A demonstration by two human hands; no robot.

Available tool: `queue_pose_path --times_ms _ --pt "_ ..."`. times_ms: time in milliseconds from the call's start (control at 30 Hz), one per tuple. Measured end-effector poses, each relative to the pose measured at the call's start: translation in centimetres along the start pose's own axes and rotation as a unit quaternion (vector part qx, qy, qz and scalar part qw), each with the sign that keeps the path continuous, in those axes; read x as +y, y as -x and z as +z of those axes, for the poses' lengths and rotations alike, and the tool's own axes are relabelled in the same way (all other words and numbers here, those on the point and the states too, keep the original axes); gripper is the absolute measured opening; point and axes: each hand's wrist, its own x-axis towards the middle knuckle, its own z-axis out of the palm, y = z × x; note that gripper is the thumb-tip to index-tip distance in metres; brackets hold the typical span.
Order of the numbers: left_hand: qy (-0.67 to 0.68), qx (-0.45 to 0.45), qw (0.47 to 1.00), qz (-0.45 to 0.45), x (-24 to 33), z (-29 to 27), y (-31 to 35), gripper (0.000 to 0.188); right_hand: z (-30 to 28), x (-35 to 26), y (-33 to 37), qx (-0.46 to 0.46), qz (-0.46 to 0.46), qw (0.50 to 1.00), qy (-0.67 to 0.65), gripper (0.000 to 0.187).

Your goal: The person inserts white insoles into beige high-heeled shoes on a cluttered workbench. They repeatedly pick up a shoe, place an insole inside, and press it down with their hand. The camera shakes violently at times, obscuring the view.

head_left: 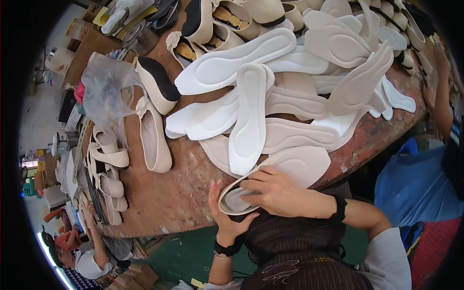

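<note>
Low in front of me, at the table's near edge, my left hand (227, 220) grips a cream slip-on shoe (224, 207) from below, thumb and fingers round its end. My right hand (278, 192) reaches into the shoe's opening, its bent fingers pressed on a pale insole (237, 199) inside. The fingertips are partly hidden there. Beyond my right hand lies a broad beige insole (307, 164); my hand hides whether it joins the shoe. A white insole (248, 116) points at the shoe from a loose pile of white and beige insoles (232, 60).
Finished-looking cream shoes (157, 137) stand left on the worn reddish table (183, 193), near a clear plastic bag (108, 89). More shoes (232, 19) crowd the far side. A person (82, 253) sits at lower left; another person's arm (441, 92) shows at right.
</note>
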Motion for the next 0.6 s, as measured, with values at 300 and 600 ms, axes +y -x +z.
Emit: queue_pose_path --times_ms 300,600 --pt "0.036 0.033 0.995 0.091 -2.3 1.3 1.0 0.139 1.6 0.0 -0.8 -0.034 0.041 0.997 -0.06 0.032" --pt "0.034 0.001 0.994 0.107 -1.2 0.1 -1.3 0.08 4.0 1.6 -1.0 -0.135 -0.144 0.98 -0.034 0.049"
